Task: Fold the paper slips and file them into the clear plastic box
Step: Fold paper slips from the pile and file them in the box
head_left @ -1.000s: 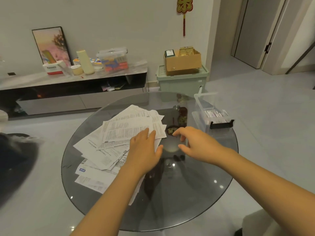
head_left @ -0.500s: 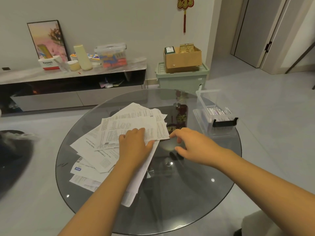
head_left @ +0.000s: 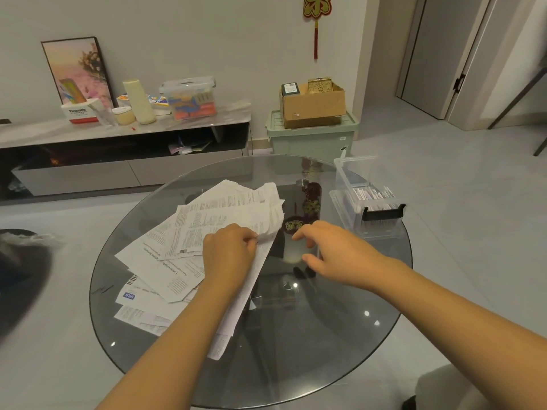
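Observation:
A loose pile of printed paper slips (head_left: pixel 189 241) covers the left half of the round glass table (head_left: pixel 340 335). My left hand (head_left: pixel 229 253) lies on the pile's right edge and pinches the corner of the top slip (head_left: pixel 233 208), which curls up there. My right hand (head_left: pixel 334 250) hovers just right of the pile over bare glass, fingers loosely spread and holding nothing. The clear plastic box (head_left: pixel 370 202) stands at the table's right rim, lid raised, black latch facing me, with several folded slips standing inside.
Behind the table a low TV cabinet (head_left: pixel 124 149) carries bottles, a tub and a framed picture. A green storage bin (head_left: pixel 313 134) with a cardboard box on top stands by the wall. A dark object (head_left: pixel 20 276) lies on the floor at left.
My left hand has curled from lying flat on the pile to pinching the top slip's corner, which now lifts. My right hand has stayed close beside it.

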Action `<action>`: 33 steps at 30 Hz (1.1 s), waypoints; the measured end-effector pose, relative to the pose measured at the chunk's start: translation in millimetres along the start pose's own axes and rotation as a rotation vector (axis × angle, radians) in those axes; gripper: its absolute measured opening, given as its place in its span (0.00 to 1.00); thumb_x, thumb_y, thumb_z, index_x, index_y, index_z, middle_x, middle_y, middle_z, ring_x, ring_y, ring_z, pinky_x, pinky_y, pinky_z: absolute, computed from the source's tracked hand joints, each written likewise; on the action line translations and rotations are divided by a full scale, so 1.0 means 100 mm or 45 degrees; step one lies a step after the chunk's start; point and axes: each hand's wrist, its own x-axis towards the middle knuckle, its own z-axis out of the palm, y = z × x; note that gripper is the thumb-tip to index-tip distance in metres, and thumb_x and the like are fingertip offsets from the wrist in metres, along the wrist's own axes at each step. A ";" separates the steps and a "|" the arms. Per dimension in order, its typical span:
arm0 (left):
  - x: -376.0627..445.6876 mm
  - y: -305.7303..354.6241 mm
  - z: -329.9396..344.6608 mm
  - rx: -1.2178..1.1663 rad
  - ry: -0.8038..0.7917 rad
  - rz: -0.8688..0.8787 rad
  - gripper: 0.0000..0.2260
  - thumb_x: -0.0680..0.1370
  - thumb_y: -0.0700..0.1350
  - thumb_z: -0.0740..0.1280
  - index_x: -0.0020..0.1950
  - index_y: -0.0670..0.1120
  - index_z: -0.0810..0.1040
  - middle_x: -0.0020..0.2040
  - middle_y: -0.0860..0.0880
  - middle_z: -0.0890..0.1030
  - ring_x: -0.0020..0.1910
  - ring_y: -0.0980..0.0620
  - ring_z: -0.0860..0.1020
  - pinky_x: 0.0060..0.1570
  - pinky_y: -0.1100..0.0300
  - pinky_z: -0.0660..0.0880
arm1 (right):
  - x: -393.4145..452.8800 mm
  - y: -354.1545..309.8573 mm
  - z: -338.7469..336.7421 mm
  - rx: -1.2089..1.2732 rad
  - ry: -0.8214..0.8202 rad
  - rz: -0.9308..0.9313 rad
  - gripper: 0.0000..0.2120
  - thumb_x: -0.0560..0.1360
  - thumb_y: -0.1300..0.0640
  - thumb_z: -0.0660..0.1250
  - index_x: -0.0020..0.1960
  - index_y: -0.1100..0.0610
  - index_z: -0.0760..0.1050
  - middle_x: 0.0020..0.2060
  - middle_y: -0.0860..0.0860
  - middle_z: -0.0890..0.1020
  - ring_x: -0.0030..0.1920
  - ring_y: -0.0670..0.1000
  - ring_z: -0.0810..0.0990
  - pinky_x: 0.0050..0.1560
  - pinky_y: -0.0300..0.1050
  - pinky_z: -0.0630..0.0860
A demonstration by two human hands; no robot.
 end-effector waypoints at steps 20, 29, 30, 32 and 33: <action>-0.74 0.02 -0.41 -0.840 -0.445 -0.182 0.03 0.79 0.46 0.63 0.51 0.52 0.75 0.47 0.60 0.81 0.50 0.60 0.79 0.50 0.65 0.74 | -0.06 -0.07 -0.02 0.077 -0.074 -0.015 0.12 0.73 0.49 0.68 0.46 0.59 0.78 0.43 0.53 0.80 0.46 0.51 0.74 0.42 0.36 0.65; -0.82 -0.18 -0.41 -1.062 -0.307 -0.619 0.07 0.79 0.48 0.62 0.54 0.48 0.74 0.49 0.49 0.83 0.49 0.48 0.82 0.55 0.43 0.76 | -0.02 -0.18 0.10 0.708 -0.170 0.251 0.21 0.70 0.54 0.73 0.60 0.51 0.69 0.40 0.47 0.81 0.44 0.48 0.81 0.47 0.42 0.76; -0.83 -0.19 -0.41 -1.039 -0.288 -0.621 0.05 0.79 0.47 0.62 0.54 0.48 0.73 0.49 0.50 0.83 0.49 0.49 0.82 0.55 0.44 0.76 | -0.02 -0.19 0.14 0.670 -0.174 0.252 0.22 0.70 0.55 0.73 0.60 0.51 0.69 0.40 0.48 0.81 0.44 0.48 0.81 0.46 0.42 0.76; -0.85 -0.18 -0.42 -0.979 -0.250 -0.574 0.08 0.79 0.45 0.63 0.57 0.51 0.69 0.53 0.54 0.81 0.50 0.54 0.80 0.54 0.51 0.78 | -0.01 -0.20 0.21 0.601 -0.146 0.251 0.23 0.70 0.56 0.73 0.62 0.51 0.68 0.42 0.50 0.81 0.44 0.48 0.80 0.43 0.39 0.75; -0.86 -0.17 -0.43 -0.938 -0.237 -0.526 0.13 0.78 0.44 0.64 0.61 0.51 0.67 0.55 0.55 0.79 0.50 0.57 0.80 0.50 0.59 0.78 | 0.00 -0.21 0.24 0.568 -0.132 0.248 0.24 0.70 0.57 0.73 0.62 0.51 0.67 0.42 0.49 0.80 0.43 0.47 0.80 0.41 0.37 0.75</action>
